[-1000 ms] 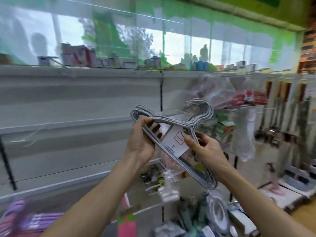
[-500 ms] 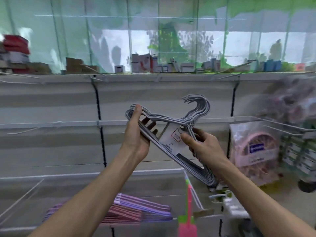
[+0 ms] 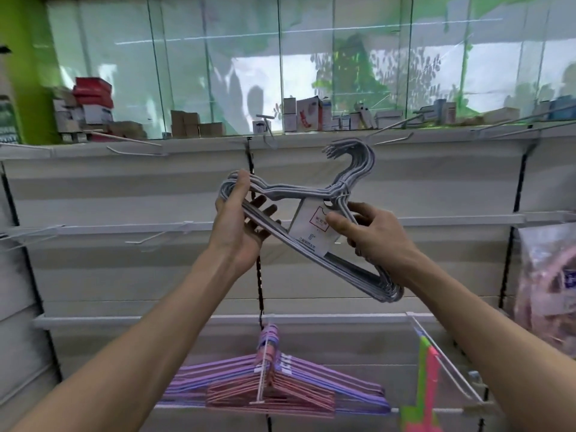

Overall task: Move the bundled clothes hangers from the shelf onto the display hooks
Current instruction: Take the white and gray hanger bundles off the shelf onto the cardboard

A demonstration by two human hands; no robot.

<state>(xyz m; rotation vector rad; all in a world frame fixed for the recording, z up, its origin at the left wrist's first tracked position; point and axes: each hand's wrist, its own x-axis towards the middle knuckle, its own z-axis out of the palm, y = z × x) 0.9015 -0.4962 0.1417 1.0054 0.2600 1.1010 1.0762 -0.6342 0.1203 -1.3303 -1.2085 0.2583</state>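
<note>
Both arms reach up. The left hand (image 3: pixel 238 226) grips one grey hanger bundle (image 3: pixel 311 232) by its shoulder end; the right hand (image 3: pixel 372 236) pinches its label (image 3: pixel 311 227). Two bundles (image 3: pixel 274 385) hang below.

matt grey coated hangers (image 3: pixel 299 194); paper tag (image 3: pixel 311 227)

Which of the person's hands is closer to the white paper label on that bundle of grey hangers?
Right. The right hand has its thumb on the white label, gripping the grey hanger bundle beside it. The left hand grips the bundle's far end, apart from the label.
</note>
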